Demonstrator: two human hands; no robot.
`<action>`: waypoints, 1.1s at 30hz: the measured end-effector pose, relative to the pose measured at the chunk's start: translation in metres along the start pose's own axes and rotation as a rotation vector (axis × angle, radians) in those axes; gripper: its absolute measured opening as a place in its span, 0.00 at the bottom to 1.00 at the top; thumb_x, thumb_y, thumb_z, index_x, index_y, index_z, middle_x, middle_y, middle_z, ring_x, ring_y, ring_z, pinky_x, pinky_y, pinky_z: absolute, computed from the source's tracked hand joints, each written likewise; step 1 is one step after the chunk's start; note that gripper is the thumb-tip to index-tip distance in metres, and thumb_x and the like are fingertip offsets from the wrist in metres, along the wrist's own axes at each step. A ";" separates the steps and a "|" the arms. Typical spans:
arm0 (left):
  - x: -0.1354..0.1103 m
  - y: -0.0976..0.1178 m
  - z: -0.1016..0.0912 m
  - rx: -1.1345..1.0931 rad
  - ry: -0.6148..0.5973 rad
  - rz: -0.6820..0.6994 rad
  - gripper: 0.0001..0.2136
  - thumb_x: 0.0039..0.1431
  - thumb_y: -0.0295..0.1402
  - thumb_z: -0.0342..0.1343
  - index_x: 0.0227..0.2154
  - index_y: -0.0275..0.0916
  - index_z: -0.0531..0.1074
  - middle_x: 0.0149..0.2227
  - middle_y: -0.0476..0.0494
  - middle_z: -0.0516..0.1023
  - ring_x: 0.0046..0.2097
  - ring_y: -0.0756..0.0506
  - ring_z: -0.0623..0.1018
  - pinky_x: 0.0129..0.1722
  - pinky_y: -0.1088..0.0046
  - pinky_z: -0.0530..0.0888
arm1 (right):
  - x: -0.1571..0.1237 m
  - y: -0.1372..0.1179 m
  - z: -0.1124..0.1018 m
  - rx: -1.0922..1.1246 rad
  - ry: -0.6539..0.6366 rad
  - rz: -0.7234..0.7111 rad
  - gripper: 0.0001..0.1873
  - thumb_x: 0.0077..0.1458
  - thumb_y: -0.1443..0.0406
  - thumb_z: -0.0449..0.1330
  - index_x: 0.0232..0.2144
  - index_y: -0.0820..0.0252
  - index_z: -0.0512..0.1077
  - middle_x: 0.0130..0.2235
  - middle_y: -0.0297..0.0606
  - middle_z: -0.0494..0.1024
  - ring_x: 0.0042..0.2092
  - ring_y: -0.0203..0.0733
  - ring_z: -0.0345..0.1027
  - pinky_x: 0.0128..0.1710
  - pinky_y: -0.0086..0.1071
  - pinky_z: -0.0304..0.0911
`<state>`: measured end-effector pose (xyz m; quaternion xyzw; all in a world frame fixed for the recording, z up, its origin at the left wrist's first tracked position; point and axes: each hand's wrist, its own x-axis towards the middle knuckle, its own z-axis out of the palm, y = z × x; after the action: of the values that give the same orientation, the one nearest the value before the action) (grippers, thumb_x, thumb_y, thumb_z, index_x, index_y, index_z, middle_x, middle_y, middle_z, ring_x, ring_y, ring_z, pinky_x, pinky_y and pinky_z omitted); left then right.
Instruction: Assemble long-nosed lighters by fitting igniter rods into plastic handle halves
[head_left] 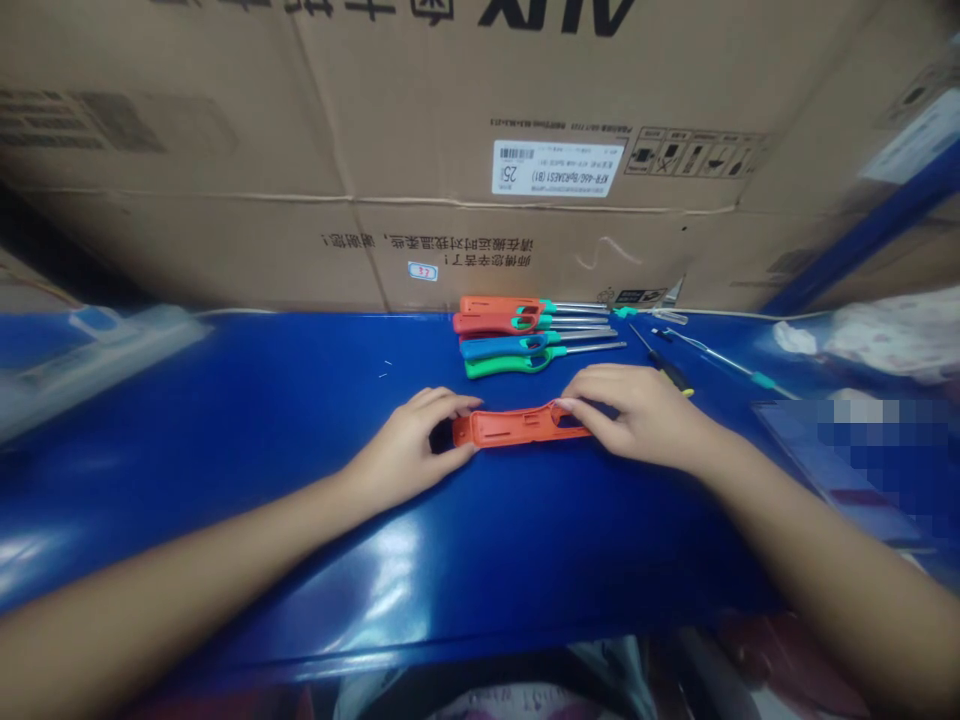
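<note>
An orange plastic lighter casing [510, 428], its hollow inner side facing up, lies lengthwise between my two hands low over the blue table. My left hand [405, 442] is closed on its left end, thumb below and fingers above. At the other end, by the trigger opening, my right hand [641, 415] pinches it between thumb and fingers, which hide the tip. Just beyond is a row of gas lighters with metal barrels: orange ones, a red lighter [487, 323], a blue lighter [499, 347] and a green lighter [502, 366].
A screwdriver [667, 365] lies beyond my right hand, with a loose lighter barrel [724, 357] to its right. A large cardboard box [262, 150] stands along the back of the table [300, 420]. Clear plastic packaging [105, 360] sits at left, a white cloth bag [900, 335] at right.
</note>
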<state>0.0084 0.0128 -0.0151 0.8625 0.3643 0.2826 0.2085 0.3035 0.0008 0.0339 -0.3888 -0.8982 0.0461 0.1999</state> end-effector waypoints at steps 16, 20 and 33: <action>0.000 0.001 -0.003 -0.022 0.070 0.044 0.09 0.64 0.34 0.59 0.46 0.41 0.78 0.46 0.42 0.78 0.48 0.43 0.76 0.51 0.62 0.73 | 0.002 -0.008 0.013 0.026 -0.260 0.016 0.11 0.63 0.59 0.61 0.46 0.57 0.70 0.47 0.39 0.73 0.41 0.40 0.70 0.35 0.31 0.61; 0.000 0.007 -0.006 0.007 0.060 0.163 0.08 0.64 0.33 0.59 0.44 0.41 0.79 0.45 0.42 0.78 0.48 0.43 0.76 0.50 0.63 0.73 | 0.003 -0.006 0.014 0.073 -0.268 -0.025 0.07 0.64 0.61 0.59 0.43 0.57 0.71 0.45 0.37 0.75 0.42 0.40 0.71 0.38 0.32 0.62; -0.001 0.003 -0.002 -0.034 -0.072 0.217 0.13 0.64 0.29 0.55 0.49 0.42 0.77 0.48 0.42 0.80 0.48 0.44 0.80 0.49 0.68 0.78 | 0.006 -0.004 0.015 0.115 -0.224 -0.068 0.09 0.66 0.59 0.57 0.41 0.58 0.73 0.43 0.38 0.76 0.40 0.39 0.71 0.37 0.31 0.64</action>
<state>0.0078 0.0101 -0.0121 0.9028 0.2563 0.2785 0.2042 0.2917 0.0034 0.0228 -0.3386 -0.9234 0.1338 0.1216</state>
